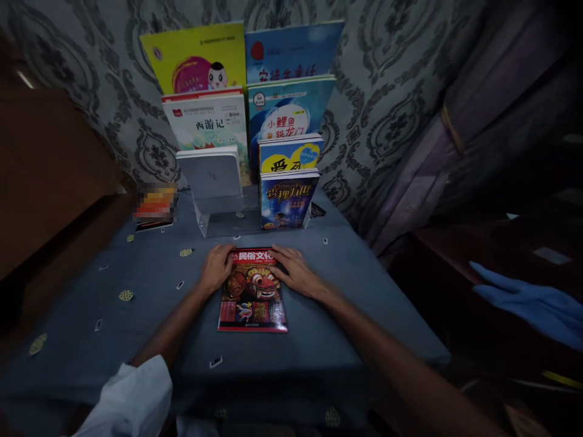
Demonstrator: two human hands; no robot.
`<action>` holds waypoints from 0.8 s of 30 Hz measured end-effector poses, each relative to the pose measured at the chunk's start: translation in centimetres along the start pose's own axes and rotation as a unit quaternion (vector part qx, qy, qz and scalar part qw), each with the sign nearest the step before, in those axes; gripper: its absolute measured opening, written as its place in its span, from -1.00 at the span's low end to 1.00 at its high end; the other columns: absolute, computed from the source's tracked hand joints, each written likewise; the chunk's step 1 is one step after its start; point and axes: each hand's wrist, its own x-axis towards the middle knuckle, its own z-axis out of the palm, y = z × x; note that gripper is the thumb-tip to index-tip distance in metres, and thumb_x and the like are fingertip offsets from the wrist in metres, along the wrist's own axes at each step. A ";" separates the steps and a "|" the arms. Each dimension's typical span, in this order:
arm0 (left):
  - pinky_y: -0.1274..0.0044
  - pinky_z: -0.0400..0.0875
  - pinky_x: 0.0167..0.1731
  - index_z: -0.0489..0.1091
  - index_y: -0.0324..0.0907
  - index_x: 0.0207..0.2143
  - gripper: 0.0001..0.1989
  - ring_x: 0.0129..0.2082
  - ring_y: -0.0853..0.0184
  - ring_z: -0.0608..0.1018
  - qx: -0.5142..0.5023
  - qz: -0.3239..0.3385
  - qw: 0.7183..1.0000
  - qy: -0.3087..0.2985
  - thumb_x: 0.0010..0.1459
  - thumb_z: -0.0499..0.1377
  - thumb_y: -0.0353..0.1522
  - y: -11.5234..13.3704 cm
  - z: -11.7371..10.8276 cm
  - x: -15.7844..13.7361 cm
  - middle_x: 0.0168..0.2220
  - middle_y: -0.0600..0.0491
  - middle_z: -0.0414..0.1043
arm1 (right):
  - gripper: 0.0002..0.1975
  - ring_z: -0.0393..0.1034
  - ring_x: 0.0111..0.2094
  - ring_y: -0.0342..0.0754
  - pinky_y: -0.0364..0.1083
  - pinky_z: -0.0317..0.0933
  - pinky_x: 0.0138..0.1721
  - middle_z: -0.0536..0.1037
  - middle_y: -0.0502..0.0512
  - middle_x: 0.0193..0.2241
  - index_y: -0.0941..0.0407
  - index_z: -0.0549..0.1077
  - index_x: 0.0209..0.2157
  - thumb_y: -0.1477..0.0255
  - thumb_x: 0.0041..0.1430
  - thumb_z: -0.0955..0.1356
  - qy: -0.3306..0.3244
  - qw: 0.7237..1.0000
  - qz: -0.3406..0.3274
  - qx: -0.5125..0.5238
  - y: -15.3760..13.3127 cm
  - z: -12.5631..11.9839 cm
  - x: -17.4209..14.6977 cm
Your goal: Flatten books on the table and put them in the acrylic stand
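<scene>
A thin book (pixel 253 297) with a red title band and a colourful mask on its cover lies face up on the blue tablecloth. My left hand (pixel 219 266) holds its upper left edge, the fingers curled at the corner. At the upper right corner is my right hand (pixel 294 271), its fingers along the edge and its thumb over the cover. The fingertips' undersides are hidden. Just beyond the hands stands a clear book rack (pixel 223 226) with several books, among them a dark blue book (pixel 288 203) and a plain grey-white one (pixel 210 182).
Taller books, a yellow one (pixel 195 51) and a blue one (pixel 291 51), fill the rack's back row against patterned fabric. A blurred orange item (pixel 155 203) lies at the table's back left. A blue glove (pixel 528 303) shows at the right, beyond the table edge.
</scene>
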 end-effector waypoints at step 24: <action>0.39 0.45 -0.01 0.54 -0.15 -0.09 -0.69 -0.12 0.25 0.60 -0.062 0.001 0.997 -0.041 0.25 0.03 -0.44 1.8 -1.1 -1.4 -0.13 0.02 0.62 | 0.10 -0.25 0.42 0.34 0.41 -0.16 0.31 -0.05 0.50 0.40 0.17 -0.02 0.40 -0.16 0.04 0.38 -0.042 0.998 -0.036 -0.032 -7.8 0.6 -9.7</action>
